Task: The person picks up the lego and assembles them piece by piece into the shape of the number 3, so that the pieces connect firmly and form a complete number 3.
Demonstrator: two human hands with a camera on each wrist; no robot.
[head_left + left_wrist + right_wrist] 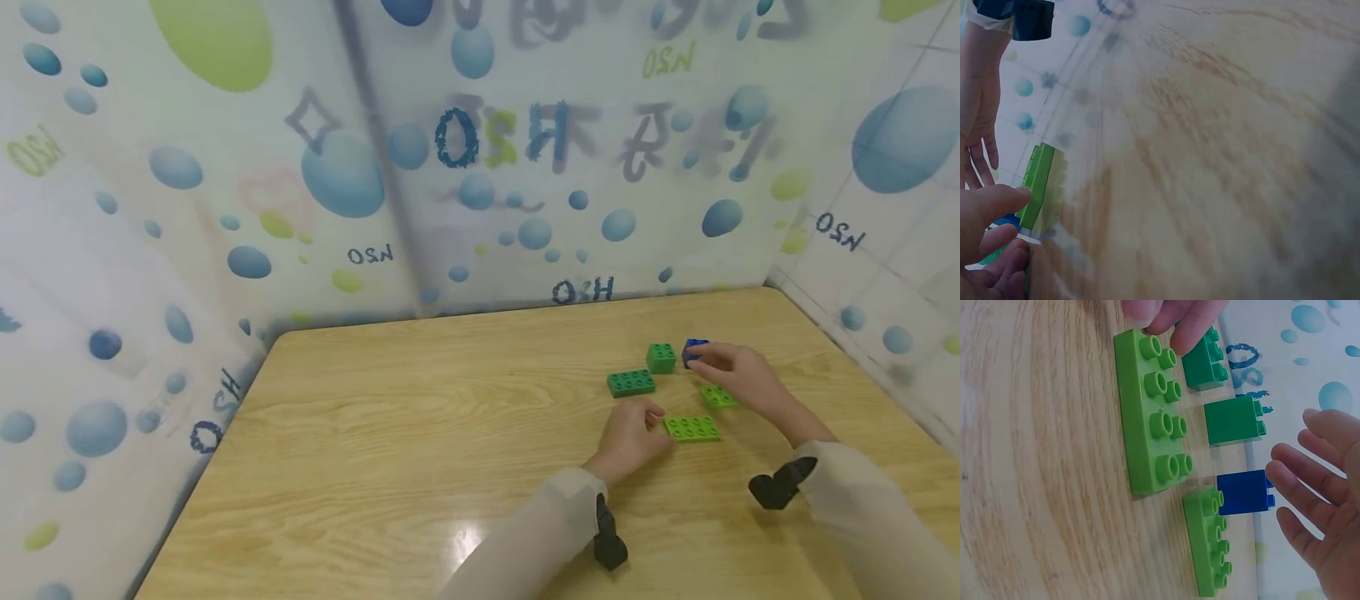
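Observation:
In the head view, my left hand [632, 437] is at the left end of a long lime-green building brick [692, 429], its fingers loosely bent. The right wrist view shows those fingertips close over the brick's end, nothing pinched between them. My right hand [742, 379] reaches over a second lime-green brick [717, 397], its fingers relaxed and spread. Its fingertips overlap a blue brick [1242, 492] in the head view, and that brick stands upright, studs up. Left of the blue one is a short green brick [661, 358]. A longer dark green brick [631, 383] lies nearer the left hand.
All the bricks lie on the right half of a wood-grain table [375, 433]. Behind and beside it hang white sheets [480, 225] printed with blue and green bubbles. Each wrist wears a dark camera mount [609, 537].

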